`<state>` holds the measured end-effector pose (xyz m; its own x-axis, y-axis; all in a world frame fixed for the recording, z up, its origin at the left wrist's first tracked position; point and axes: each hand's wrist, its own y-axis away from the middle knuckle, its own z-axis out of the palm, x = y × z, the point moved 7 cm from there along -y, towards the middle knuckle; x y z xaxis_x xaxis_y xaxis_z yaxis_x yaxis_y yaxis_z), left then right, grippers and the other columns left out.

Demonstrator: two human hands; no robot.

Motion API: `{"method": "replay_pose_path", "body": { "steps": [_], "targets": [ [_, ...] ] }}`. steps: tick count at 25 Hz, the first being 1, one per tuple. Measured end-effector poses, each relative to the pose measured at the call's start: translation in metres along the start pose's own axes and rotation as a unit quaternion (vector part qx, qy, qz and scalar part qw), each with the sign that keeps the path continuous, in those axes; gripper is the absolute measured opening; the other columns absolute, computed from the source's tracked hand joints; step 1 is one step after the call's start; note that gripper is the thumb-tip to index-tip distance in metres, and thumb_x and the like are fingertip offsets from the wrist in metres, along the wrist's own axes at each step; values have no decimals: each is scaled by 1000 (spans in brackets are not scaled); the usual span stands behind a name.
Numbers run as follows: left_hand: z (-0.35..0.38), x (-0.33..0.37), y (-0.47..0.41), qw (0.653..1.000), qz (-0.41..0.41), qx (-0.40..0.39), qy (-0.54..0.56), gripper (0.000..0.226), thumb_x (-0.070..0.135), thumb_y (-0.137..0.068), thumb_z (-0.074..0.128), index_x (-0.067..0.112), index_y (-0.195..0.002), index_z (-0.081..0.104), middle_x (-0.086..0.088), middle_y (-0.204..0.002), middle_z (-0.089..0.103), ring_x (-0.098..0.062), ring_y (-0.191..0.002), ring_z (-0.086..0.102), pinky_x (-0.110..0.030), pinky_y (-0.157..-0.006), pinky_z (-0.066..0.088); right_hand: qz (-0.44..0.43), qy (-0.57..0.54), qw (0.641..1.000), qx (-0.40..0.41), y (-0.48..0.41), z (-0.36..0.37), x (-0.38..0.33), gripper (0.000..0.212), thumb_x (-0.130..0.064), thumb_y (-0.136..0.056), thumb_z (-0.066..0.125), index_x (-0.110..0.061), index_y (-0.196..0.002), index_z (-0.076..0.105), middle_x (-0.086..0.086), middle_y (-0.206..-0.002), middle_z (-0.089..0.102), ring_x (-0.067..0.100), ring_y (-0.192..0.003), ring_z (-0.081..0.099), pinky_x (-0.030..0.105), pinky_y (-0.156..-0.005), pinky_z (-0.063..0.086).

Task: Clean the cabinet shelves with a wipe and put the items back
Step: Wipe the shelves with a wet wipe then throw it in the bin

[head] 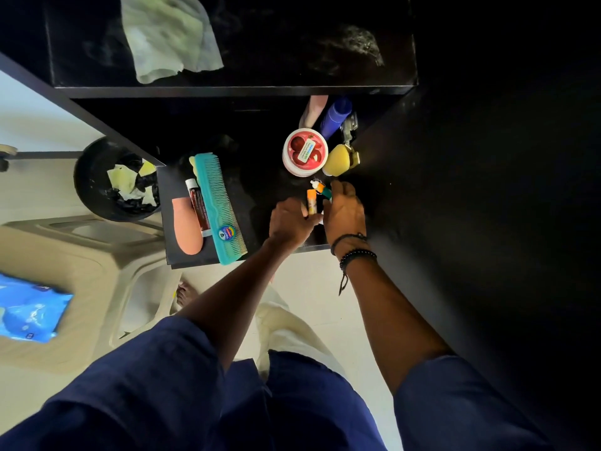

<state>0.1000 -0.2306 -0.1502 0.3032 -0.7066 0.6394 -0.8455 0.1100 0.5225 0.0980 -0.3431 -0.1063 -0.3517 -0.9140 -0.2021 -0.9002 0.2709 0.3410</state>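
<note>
A used wipe (169, 37) lies on the upper shelf (234, 91). On the lower shelf (175, 252), a teal comb (219, 206) rests at left. The left hand (292, 219), fingers curled, pinches an orange tube (312, 205); it likely wants standing upright beside the red-lidded jar (304, 152), set down gently. The right hand (344, 209) arches over small bottles (322, 188), fingers bent; its grip cannot be told

We see a matt black cabinet shelf (276, 187) streaked with dusty smears, a crumpled pale green cloth-like wipe (169, 37) on the far shelf, a smooth teal plastic comb (219, 206), and a glossy blue plastic wipe packet (29, 315).
</note>
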Motion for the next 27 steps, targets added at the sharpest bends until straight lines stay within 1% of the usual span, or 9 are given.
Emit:
{"method": "replay_pose_path", "body": {
  "steps": [5, 8, 10, 13, 15, 17, 19, 22, 27],
  "targets": [
    [3, 4, 4, 997, 37, -37, 52, 36, 26, -85, 67, 8, -116, 61, -10, -104, 71, -23, -96, 66, -29, -83, 49, -22, 4, 1000, -12, 21, 3, 7, 62, 1, -92, 48, -16, -148, 28, 7, -160, 16, 31, -124, 52, 39, -100, 47],
    [-7, -12, 11, 998, 25, -32, 58, 48, 26, -85, 67, 9, -128, 55, -10, -113, 68, -22, -100, 65, -31, -89, 49, -31, -27, 999, 16, 31, -1, 6, 52, -4, -96, 45, -14, -146, 36, 3, -158, 24, 23, -135, 44, 36, -108, 42],
    [-20, -21, 19, 998, 35, -7, 58, 45, 23, -84, 68, 9, -125, 58, -10, -109, 69, -20, -91, 66, -24, -80, 48, -25, -78, 996, 35, 36, -3, 3, 44, -9, -97, 45, -11, -141, 43, 5, -153, 34, 21, -137, 41, 33, -111, 37],
    [-54, -32, 36, 992, 80, 81, 57, 27, 16, -85, 64, 10, -111, 64, -8, -98, 68, -18, -84, 63, -14, -69, 42, -51, -145, 985, 73, 46, -4, -22, 36, -11, -93, 51, -5, -128, 56, 13, -133, 56, 31, -122, 53, 35, -103, 43],
    [-84, -45, 47, 980, 101, 169, 27, 17, 18, -85, 60, 13, -101, 64, -6, -97, 66, -22, -91, 57, -26, -77, 43, -54, -178, 981, 44, 49, 8, -46, 35, -16, -92, 55, -5, -125, 58, 15, -126, 60, 33, -114, 57, 37, -96, 48],
    [-111, -67, 55, 968, 67, 241, -24, 22, 27, -85, 58, 16, -103, 59, -8, -106, 60, -26, -101, 48, -34, -84, 40, -45, -209, 977, -29, 50, 30, -71, 42, -21, -90, 59, -5, -128, 55, 16, -127, 59, 33, -113, 58, 42, -96, 49],
    [-133, -96, 58, 957, -24, 278, -78, 44, 38, -80, 59, 14, -116, 49, -10, -115, 50, -29, -108, 41, -38, -89, 36, -32, -226, 968, -100, 53, 53, -94, 50, -27, -88, 62, -6, -131, 50, 16, -126, 58, 33, -112, 58, 42, -95, 49],
    [-148, -132, 56, 957, -125, 255, -53, 70, 43, -74, 66, 5, -127, 39, -15, -121, 45, -33, -115, 39, -40, -96, 36, -23, -195, 971, -136, 57, 75, -120, 56, -32, -84, 66, -5, -129, 48, 16, -126, 53, 32, -115, 53, 40, -95, 48],
    [-143, -145, 44, 973, -129, 188, -36, 51, 39, -75, 68, 1, -105, 51, -19, -105, 55, -33, -102, 49, -43, -84, 45, -3, -154, 978, -139, 54, 86, -142, 47, -29, -85, 66, -1, -119, 50, 19, -125, 52, 35, -114, 53, 38, -86, 48]
  ]
}}
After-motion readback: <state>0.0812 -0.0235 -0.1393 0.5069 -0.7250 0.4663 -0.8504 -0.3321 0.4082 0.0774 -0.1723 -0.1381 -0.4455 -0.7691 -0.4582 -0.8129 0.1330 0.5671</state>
